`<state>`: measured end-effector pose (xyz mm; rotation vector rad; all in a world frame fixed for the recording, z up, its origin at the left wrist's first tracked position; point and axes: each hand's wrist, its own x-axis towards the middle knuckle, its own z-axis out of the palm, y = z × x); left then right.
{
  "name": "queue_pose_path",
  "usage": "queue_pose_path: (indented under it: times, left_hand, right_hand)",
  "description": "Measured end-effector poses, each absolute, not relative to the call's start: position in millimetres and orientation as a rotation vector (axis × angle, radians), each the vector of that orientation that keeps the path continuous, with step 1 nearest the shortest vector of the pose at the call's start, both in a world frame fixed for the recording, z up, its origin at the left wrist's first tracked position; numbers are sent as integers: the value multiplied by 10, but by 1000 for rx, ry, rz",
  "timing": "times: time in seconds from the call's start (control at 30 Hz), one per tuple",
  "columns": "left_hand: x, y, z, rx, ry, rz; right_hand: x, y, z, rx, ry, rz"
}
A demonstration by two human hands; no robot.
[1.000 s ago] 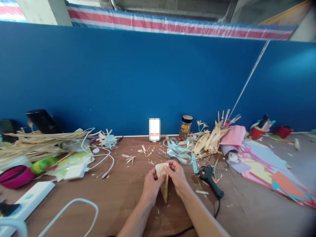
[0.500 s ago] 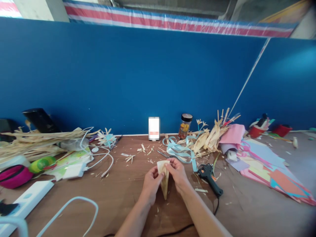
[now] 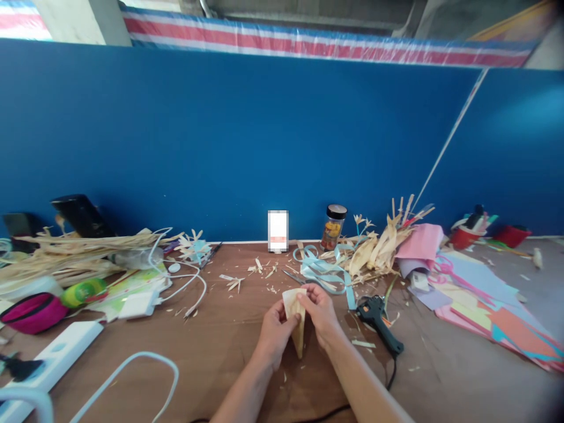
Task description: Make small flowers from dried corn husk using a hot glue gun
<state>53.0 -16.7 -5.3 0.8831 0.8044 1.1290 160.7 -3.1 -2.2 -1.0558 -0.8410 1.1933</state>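
Observation:
Between my two hands is a pale dried corn husk (image 3: 299, 338), rolled or folded into a narrow cone with its point downward and its wide pale end at the top. My left hand (image 3: 274, 335) pinches its left side, thumb across the front. At the upper right edge, my right hand (image 3: 321, 311) grips it with thumb and fingers. The fingers behind the husk are partly hidden. Light blue ribbon (image 3: 324, 275) lies in loops just beyond my hands, beside partly covered scissors (image 3: 291, 276).
A black glue gun (image 3: 379, 324) lies to the right, near coloured paper sheets (image 3: 506, 317). Dried husks (image 3: 374, 252) and a jar (image 3: 333, 228) stand behind. On the left are a power strip (image 3: 57, 358), white cables, a pink pouch (image 3: 35, 313) and more husks (image 3: 79, 252).
The whole view has shifted slightly, so everything appears a little further right. Both hands keep their hold on the husk, with hardly any change in the fingers.

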Motion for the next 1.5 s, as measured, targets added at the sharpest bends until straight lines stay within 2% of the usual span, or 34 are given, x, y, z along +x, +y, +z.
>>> queue_pose_path:
  times: [0.8, 1.1, 1.5]
  left_hand:
    - [519, -162, -45, 907, 837, 1205]
    - [517, -135, -88, 923, 875, 1211]
    - [497, -123, -76, 855, 868, 1175]
  right_hand:
    - [1602, -46, -5, -1076, -863, 1147]
    - [1639, -9, -101, -1162, -1075, 938]
    - [1608, -9, -49, -1119, -966, 1048]
